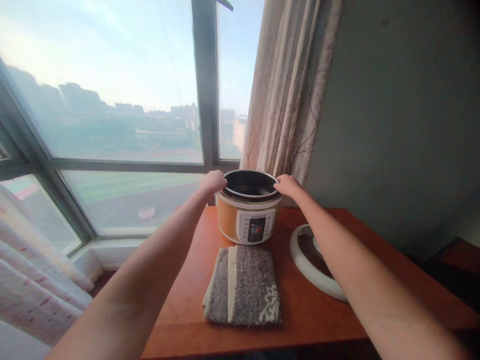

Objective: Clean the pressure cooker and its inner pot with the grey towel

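My left hand (215, 181) grips the left edge of a dark inner pot (249, 179), fingers curled over its silvery rim. On the opposite edge, my right hand (288, 185) pinches the rim in the same way. The pot sits in the top of a tan and white rice cooker (227, 220), and a narrow strip of its dark outer wall shows above the cooker's body. A control panel with a small display faces me. In front of the cooker lies a folded grey-brown towel (249, 285) with cream trim.
A round lid (303, 257), pale-rimmed with a brown middle, lies on the reddish wooden table (180, 305), partly behind my right forearm. Behind the table stand large windows (127, 130) and a patterned curtain (288, 90). A wall (393, 125) rises on the right.
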`<state>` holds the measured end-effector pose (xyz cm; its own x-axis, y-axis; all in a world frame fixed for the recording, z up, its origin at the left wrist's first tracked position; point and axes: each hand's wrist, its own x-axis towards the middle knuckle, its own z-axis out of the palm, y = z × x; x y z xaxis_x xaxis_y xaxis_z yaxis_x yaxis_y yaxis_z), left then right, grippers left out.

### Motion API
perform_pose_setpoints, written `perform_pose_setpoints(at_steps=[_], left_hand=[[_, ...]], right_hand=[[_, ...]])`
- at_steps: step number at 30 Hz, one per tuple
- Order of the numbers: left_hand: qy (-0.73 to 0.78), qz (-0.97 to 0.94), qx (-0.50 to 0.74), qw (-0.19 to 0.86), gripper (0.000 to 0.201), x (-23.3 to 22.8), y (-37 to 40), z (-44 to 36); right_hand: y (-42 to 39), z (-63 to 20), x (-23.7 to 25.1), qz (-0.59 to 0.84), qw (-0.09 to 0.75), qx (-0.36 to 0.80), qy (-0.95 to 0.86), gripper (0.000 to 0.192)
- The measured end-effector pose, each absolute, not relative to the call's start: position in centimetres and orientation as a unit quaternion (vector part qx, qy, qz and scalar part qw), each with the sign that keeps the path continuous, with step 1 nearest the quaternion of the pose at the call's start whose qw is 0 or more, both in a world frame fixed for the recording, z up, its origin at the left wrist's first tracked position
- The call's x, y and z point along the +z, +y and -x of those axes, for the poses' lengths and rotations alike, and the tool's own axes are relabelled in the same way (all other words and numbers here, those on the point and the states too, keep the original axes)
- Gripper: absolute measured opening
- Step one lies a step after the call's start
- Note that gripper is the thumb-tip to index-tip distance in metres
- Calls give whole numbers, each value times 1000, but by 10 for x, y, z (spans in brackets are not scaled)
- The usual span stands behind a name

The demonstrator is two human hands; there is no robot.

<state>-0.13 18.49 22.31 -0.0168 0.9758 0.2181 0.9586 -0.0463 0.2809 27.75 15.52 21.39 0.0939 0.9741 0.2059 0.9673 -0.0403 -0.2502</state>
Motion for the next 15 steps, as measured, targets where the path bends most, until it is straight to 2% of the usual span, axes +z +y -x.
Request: perform_pose_setpoints(at_steps=[15], left_hand=[[649,-727,214,63,36,213,207,5]], right_hand=[[104,-258,226,757,117,-14,-642,38]])
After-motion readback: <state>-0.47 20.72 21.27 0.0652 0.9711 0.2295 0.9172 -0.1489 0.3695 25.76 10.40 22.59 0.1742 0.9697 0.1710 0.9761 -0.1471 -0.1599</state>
